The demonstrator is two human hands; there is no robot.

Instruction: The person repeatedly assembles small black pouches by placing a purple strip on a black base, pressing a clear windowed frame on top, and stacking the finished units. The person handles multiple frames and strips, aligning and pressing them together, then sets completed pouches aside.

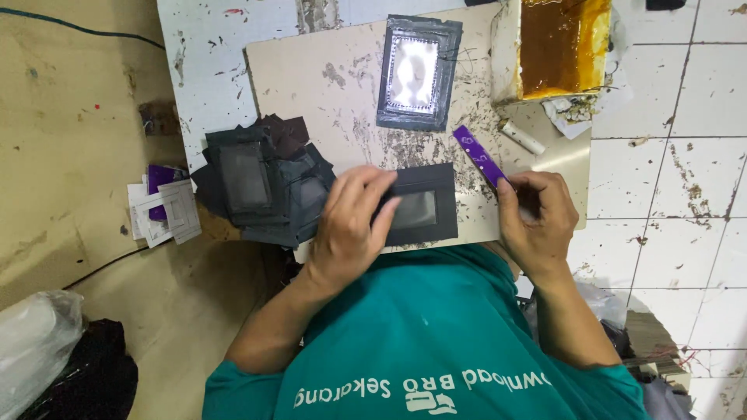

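**Dark window frame pressed flat on a worn board**

A dark rectangular frame with a clear window (416,205) is seen lying on a beige board (311,78), near the board's front edge. The left hand (346,225) is laid across the frame's left end, fingers spread flat on it, so nothing is clasped; the grip is open and pressing down. The right hand (537,222) is placed just beside the frame's right end, its grip closed around the lower end of a purple strip (478,155), which is tilted up and away towards the left.

A pile of similar dark frames (261,183) is stacked at the board's left edge, touching the left hand's side. Further back on the board a grey frame with a shiny window (419,71) is set apart. A box stained with amber glue (560,47) is found at the back right, with a small white tube (523,137) near it. The board is carried by a speckled white surface (206,62). White and purple pieces (163,206) are scattered on the floor at the left.
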